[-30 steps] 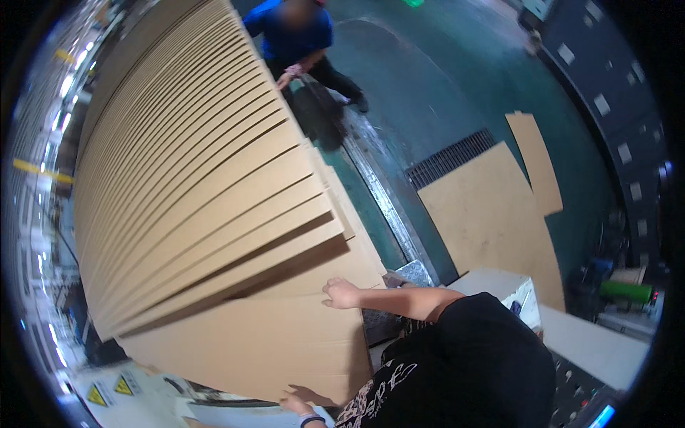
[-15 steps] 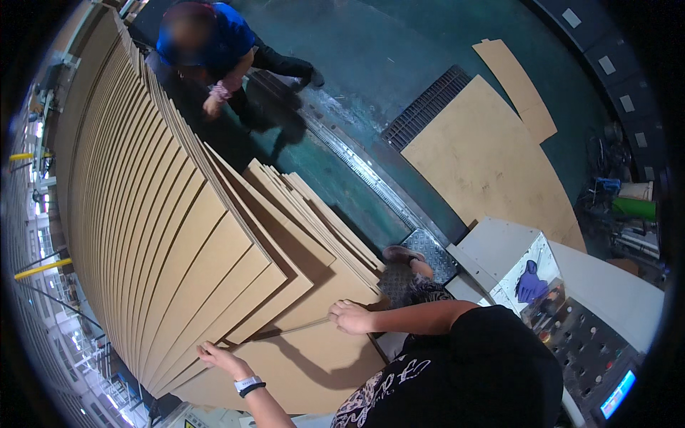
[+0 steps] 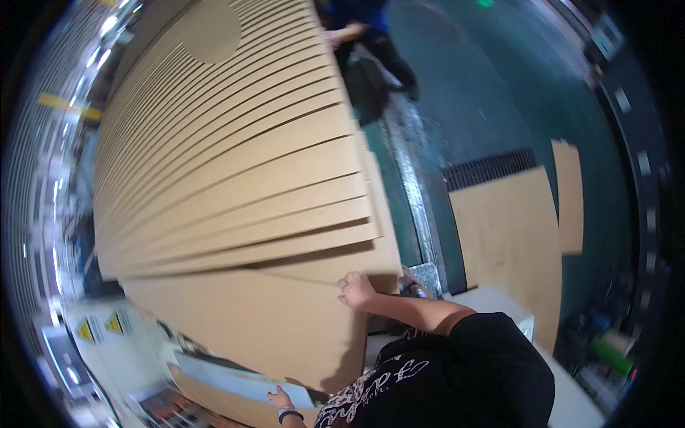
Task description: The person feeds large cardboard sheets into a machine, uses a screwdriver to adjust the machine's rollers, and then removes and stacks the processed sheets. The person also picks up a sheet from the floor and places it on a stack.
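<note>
A large fanned stack of brown cardboard sheets (image 3: 250, 171) fills the left and middle, its layers overlapping like steps. My right hand (image 3: 357, 291) has its fingers curled at the edge of a cardboard sheet (image 3: 292, 274) near the stack's lower right corner. A faint edge line runs from those fingers to the left. Below the nearest sheet (image 3: 250, 328), my left hand (image 3: 280, 397) is apart from the stack, fingers spread and holding nothing. A band circles its wrist.
A co-worker in blue (image 3: 360, 18) stands beyond the stack. Flat brown boards (image 3: 506, 228) lie on the green floor at right, by a dark grate (image 3: 489, 169). A metal rail (image 3: 414, 178) crosses the floor. White machinery with yellow warning signs (image 3: 114, 324) stands lower left.
My left hand has let go of the cardboard edge and moved down toward me. My right hand remains at the sheet. The whole view has turned, so the stack appears shifted right.
</note>
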The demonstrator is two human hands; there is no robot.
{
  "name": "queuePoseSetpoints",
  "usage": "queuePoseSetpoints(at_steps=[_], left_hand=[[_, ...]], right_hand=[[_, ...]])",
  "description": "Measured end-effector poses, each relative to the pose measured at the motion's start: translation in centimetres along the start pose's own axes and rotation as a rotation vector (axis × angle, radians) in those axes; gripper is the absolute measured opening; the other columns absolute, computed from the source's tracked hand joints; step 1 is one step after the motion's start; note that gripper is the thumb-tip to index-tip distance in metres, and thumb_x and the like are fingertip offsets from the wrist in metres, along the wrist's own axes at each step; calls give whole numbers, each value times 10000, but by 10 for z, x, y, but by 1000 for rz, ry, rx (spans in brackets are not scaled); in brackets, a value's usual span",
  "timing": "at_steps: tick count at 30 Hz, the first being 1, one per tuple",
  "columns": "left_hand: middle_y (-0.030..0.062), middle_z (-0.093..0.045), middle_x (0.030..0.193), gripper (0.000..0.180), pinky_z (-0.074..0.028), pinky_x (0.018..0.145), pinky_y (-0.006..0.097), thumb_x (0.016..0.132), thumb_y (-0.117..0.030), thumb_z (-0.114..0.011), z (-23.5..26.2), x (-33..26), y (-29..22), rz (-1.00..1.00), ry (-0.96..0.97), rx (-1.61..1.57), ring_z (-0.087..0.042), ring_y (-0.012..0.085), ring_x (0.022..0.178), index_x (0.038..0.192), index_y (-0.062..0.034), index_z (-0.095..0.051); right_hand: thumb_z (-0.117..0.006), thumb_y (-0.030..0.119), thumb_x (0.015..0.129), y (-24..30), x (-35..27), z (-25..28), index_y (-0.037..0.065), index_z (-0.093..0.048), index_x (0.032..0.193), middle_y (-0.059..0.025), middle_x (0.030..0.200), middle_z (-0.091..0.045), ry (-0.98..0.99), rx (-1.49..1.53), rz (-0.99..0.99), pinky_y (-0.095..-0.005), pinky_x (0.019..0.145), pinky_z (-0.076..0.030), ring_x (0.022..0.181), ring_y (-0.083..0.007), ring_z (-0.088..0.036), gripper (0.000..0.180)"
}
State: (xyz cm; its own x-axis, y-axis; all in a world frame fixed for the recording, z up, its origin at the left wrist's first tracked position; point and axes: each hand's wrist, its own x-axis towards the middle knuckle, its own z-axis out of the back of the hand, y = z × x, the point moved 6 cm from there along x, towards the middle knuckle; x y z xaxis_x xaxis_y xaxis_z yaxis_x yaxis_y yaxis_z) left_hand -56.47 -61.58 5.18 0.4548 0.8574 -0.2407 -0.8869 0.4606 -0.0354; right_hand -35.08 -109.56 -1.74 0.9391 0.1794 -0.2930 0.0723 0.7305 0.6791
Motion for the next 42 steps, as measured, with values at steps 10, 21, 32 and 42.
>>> queuePoseSetpoints(at_steps=[10,21,32,42], left_hand=[[55,-553,954,561,-424,713,310,856,-587,-410,-129,-110,97,420,743,-1313,-528,149,842,1079,-85,-527],[90,-645,864,430,-480,673,312,827,-379,-601,-96,-119,149,300,505,-1499,-613,173,749,981,22,-621],[166,-652,885,483,-487,700,321,796,-378,-624,51,-146,287,332,281,-1054,-627,204,814,993,64,-601],[169,-638,774,381,-466,627,291,767,-254,-663,139,-284,333,376,-54,-797,-610,186,687,950,66,-567]], right_hand=[[-570,485,759,34,17,-17,10,-580,1037,-228,1000,-561,7,-233,-46,-433,889,-401,1019,-354,-494,551],[-550,591,763,45,-21,-98,-126,-517,1035,-248,1014,-586,276,2,-31,-376,828,-445,968,-299,-569,767],[-427,467,903,137,-47,-211,-24,-496,1139,-122,1059,-577,633,442,-246,-355,798,-464,944,-234,-555,549],[-322,613,873,137,-180,-254,-57,-484,1180,-167,1138,-548,600,537,-391,-361,889,-408,1010,-274,-539,754]])
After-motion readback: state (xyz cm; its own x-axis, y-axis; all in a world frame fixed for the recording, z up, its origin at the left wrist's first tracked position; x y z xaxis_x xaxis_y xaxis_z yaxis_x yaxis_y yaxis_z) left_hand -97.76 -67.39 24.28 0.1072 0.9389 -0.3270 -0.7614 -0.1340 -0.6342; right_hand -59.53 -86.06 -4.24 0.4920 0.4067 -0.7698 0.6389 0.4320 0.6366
